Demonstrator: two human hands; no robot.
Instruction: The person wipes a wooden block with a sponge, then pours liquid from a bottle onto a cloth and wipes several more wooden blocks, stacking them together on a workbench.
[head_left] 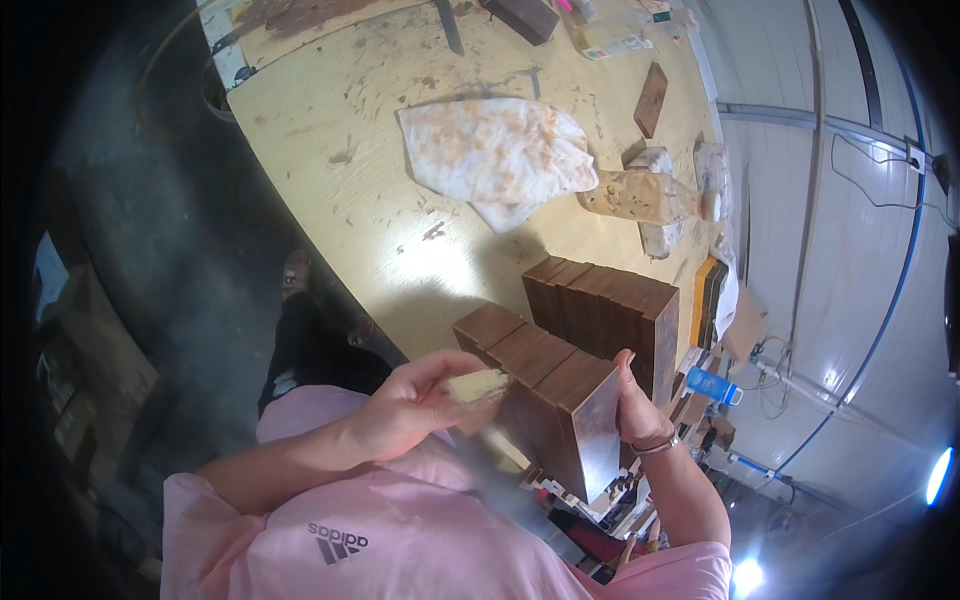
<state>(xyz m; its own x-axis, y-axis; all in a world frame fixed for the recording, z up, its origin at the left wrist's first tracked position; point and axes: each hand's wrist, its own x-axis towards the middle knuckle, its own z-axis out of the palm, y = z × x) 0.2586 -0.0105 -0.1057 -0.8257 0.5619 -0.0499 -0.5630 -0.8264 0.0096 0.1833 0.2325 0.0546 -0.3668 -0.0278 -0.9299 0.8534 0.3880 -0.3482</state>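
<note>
Pink shirt (pixel 400 535) fills six o'clock; left hand (pixel 408 405) grips a pale block (pixel 477 386) (sponge or pad, unclear) by the brown wooden stack (pixel 545 368) toward five o'clock; right hand (pixel 640 408) supports that stack, grip hidden: best press evenly, keeping pieces steady

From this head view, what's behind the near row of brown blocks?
A second row of brown blocks, partly visible. Its lower part is covered by the near row and the right hand.
</note>
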